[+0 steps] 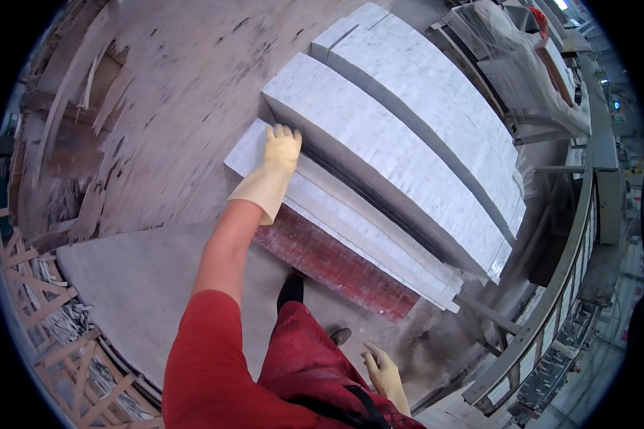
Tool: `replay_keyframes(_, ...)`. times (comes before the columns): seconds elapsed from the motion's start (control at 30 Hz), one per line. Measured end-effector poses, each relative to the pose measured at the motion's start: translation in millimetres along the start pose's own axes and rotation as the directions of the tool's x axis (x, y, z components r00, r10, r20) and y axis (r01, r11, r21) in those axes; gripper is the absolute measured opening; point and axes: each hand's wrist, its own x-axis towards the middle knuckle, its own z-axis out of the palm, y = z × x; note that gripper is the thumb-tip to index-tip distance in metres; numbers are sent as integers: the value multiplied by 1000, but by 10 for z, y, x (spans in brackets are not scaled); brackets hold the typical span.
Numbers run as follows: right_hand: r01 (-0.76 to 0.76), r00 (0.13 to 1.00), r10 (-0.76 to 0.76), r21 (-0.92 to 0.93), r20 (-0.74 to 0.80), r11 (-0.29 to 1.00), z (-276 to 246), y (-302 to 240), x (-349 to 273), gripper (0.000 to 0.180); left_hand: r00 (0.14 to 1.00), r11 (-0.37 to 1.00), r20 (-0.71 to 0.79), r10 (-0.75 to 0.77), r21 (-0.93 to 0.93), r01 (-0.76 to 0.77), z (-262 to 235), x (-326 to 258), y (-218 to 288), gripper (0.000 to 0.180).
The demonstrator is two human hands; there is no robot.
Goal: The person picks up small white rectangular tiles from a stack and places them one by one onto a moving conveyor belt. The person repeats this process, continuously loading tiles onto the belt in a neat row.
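My left hand (279, 154), in a pale yellow rubber glove, reaches forward and rests flat on the near end of a low stack of long white marble slabs (350, 214). Its fingertips touch the end face of a thicker marble slab (386, 157) lying on top. My right hand (385, 375), also gloved, hangs low beside my red trousers with fingers loosely apart and nothing in it. The lower stack sits on a red board (336, 268).
More marble slabs (436, 79) lie behind. A grey metal roller conveyor frame (551, 300) curves along the right. Plastic-wrapped material (515, 64) stands at the top right. Wooden crates (57, 350) line the lower left; scrap wood (71, 93) litters the dusty floor at the left.
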Motion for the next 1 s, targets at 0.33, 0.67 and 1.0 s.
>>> replay_keyframes(0.33, -92, 991, 90, 16, 95, 996, 186, -418, 8, 44, 991, 992, -55, 122, -12, -123, 99, -66, 89, 28)
replay_keyframes(0.67, -59, 991, 62, -35, 118, 998, 196, -329, 232, 47, 981, 953, -189, 34, -291, -88, -6, -492, 45, 77)
replay_keyframes(1.0, 104, 984, -91, -76, 153, 992, 169, -473, 473, 44, 930, 936, 318, -186, -230, 266, -33, -519, -52, 109)
